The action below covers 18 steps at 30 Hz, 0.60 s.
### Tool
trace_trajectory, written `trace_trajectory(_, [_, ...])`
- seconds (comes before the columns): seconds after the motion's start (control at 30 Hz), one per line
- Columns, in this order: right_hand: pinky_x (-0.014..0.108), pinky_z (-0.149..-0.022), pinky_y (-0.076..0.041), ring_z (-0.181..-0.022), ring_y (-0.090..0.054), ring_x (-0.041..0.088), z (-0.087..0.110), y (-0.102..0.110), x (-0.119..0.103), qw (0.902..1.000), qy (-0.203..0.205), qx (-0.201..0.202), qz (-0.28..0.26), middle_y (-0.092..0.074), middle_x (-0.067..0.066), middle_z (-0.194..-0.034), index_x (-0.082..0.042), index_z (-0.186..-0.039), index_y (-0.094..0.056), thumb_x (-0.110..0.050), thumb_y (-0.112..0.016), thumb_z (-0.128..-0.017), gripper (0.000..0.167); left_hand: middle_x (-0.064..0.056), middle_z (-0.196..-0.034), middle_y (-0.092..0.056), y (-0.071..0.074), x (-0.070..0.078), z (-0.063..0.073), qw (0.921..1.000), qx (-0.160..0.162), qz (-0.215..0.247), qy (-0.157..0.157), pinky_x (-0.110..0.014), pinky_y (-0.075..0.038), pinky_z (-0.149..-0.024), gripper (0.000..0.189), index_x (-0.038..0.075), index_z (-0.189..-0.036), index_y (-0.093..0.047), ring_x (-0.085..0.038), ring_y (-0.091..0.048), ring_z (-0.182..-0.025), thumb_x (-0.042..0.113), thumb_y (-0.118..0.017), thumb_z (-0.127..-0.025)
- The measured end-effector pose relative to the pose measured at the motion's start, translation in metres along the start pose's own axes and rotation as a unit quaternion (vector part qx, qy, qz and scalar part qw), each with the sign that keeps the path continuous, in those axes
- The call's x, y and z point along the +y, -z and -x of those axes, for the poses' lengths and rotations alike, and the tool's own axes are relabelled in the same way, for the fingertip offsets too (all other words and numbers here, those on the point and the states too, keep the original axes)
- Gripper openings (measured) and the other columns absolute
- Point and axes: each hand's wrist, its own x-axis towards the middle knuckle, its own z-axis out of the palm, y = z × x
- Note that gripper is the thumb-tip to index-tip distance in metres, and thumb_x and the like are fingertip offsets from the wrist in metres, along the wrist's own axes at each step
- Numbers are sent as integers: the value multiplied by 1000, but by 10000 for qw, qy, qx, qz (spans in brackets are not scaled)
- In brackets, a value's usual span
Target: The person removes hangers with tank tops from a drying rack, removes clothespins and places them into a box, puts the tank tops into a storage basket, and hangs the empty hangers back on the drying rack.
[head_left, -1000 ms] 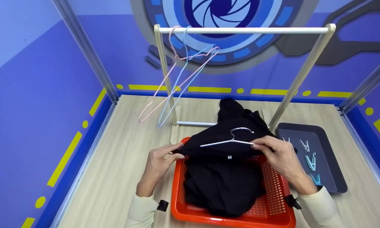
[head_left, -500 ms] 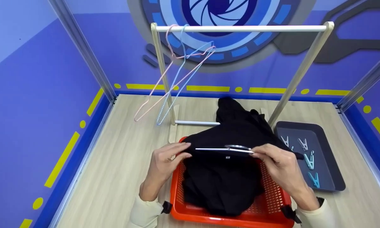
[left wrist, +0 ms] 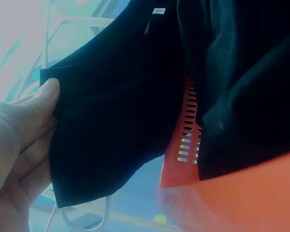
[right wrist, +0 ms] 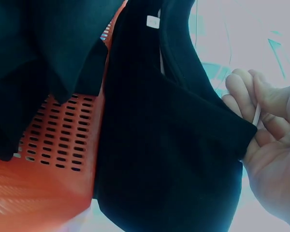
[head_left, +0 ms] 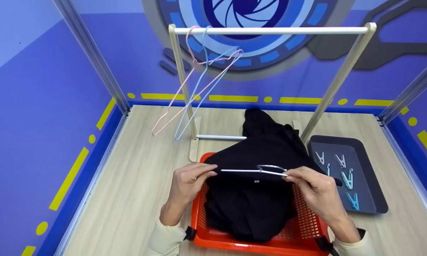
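A black garment [head_left: 267, 149] with a small white label [head_left: 256, 181] is spread over the back of a red basket [head_left: 231, 244]. My left hand [head_left: 188, 185] pinches its left shoulder corner, thumb on the near side in the left wrist view. My right hand [head_left: 318, 190] pinches the right end of a white hanger [head_left: 240, 170], its metal hook tipped nearly flat. In the right wrist view the garment's corner touches those same fingers [right wrist: 239, 92]; whether they grip the cloth too, I cannot tell. Part of the hanger is hidden by cloth.
More black cloth [head_left: 249, 213] lies in the basket. Behind stands a rack [head_left: 270, 31] with a pink hanger [head_left: 190, 77] and a blue hanger [head_left: 203, 76] at its left. A dark grey tray [head_left: 372, 193] with several clothespins [head_left: 348, 179] sits at the right.
The hook has tipped down from raised to nearly flat. My right hand has lowered slightly with the hanger. My left hand has shifted a little to the right.
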Motion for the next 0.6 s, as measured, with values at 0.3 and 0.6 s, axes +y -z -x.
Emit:
trace_trajectory(0.3, [11, -80, -51, -86, -70, 7, -3, 12, 1, 9998, -90, 197, -1, -77, 9, -91, -4, -99, -80, 32, -74, -73, 46, -2, -98, -80, 6, 4, -5, 9993, 136, -335, -63, -28, -61, -79, 23, 5, -103, -84, -18, -77, -85, -7, -85, -84])
trace_trajectory(0.6, [9, -80, -50, -88, -71, 2, 3, 18, 7, 9986, -209, 441, 215, -77, 11, -88, -1, -95, -81, 33, -74, -70, 43, -5, -94, -79, 9, 0, -4, 9973, 471, -496, -267, -29, -61, -76, 28, 4, -102, -83, -20, -76, -82, -15, -83, -81])
